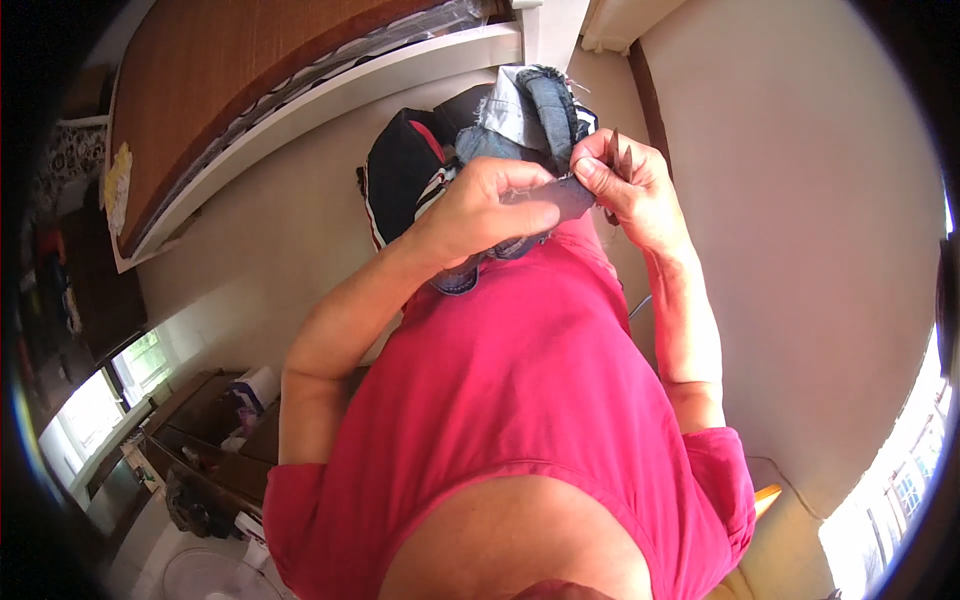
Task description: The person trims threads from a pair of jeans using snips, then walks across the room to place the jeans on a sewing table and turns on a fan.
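Observation:
A piece of dark blue denim (570,196) with frayed edges is stretched between my two hands. My left hand (484,206) holds its left part between thumb and fingers; the thumb is blurred. At the other end, the thumb and forefinger of my right hand (634,184) pinch the frayed edge. Tucked in that same hand is a small pair of dark metal snips (616,148), the blade tips pointing up and apart. More denim, a faded blue strip (553,109) and a pale lining piece (511,112), lies over my lap just beyond my hands.
Black cloth with red and white trim (401,176) covers my legs. Ahead to the left stands a white-framed piece of furniture with a brown wooden panel (225,75). A plain wall (795,225) rises at the right. Behind on the left are boxes (202,412) and a fan (217,574).

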Available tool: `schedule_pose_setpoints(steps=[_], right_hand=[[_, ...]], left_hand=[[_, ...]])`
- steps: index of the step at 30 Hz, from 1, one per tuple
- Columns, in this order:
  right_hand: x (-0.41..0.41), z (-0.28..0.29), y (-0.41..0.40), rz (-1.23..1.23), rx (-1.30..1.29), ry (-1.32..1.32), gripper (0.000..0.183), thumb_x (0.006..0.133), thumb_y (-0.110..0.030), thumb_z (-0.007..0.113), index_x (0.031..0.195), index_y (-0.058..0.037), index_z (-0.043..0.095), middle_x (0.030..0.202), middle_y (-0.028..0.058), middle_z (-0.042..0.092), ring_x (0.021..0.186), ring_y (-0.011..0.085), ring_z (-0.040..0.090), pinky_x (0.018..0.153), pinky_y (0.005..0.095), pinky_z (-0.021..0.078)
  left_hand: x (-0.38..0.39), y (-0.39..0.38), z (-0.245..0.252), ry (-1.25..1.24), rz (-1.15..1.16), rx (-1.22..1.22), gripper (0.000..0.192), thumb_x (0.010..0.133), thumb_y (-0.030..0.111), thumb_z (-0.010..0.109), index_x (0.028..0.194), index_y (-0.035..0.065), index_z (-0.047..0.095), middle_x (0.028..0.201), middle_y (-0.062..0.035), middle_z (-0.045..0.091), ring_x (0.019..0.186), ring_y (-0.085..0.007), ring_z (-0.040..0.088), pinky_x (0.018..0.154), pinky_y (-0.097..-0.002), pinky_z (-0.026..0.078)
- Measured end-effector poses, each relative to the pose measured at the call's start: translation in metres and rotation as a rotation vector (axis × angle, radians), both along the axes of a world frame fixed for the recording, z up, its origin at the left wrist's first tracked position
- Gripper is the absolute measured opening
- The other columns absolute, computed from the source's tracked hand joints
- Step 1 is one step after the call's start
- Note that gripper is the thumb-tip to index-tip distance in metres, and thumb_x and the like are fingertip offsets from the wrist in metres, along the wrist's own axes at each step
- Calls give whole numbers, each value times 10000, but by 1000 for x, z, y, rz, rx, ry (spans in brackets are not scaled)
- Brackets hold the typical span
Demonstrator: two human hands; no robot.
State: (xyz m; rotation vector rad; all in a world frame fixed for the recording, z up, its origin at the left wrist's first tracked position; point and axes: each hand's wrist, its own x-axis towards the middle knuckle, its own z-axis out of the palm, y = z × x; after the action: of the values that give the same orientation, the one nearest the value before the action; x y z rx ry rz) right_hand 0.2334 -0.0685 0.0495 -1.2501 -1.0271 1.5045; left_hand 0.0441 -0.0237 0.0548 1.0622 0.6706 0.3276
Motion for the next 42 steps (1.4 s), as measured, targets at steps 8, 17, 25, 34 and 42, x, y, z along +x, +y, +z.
schedule_pose_setpoints(steps=[8,17,25,34,42], right_hand=[[6,-40,2,-456,-19,253,112,852,-117,569,852,-6,556,639,22,507,484,56,364,447,189,271],[-11,-40,-14,-248,167,-73,111,773,-22,620,847,19,548,739,-13,492,675,49,434,617,182,363],[50,-12,-33,-731,77,-63,57,783,-63,599,803,-10,599,775,30,558,546,61,411,500,203,332],[113,-50,-46,-643,-253,-1206,159,875,-72,516,1017,-45,584,930,121,620,813,242,590,784,349,459],[22,0,-12,-29,411,-290,318,781,-3,533,1096,-30,562,1062,124,570,818,214,586,713,298,475]], left_hand=[[5,1,-18,16,257,-63,80,832,42,533,798,15,600,709,54,535,631,-5,459,545,-169,378],[14,0,-27,87,190,121,192,851,27,532,1019,-34,603,890,-3,607,775,-42,552,701,-192,458],[18,-3,-6,175,51,268,240,850,38,510,1061,-34,599,885,-9,619,753,-37,518,680,-176,423],[14,-10,-17,-4,48,408,239,850,22,505,1062,-9,611,830,32,608,650,6,449,586,-141,379],[7,-2,3,102,-117,456,234,826,19,515,1037,-8,612,955,-98,655,882,-84,577,793,-225,448]])
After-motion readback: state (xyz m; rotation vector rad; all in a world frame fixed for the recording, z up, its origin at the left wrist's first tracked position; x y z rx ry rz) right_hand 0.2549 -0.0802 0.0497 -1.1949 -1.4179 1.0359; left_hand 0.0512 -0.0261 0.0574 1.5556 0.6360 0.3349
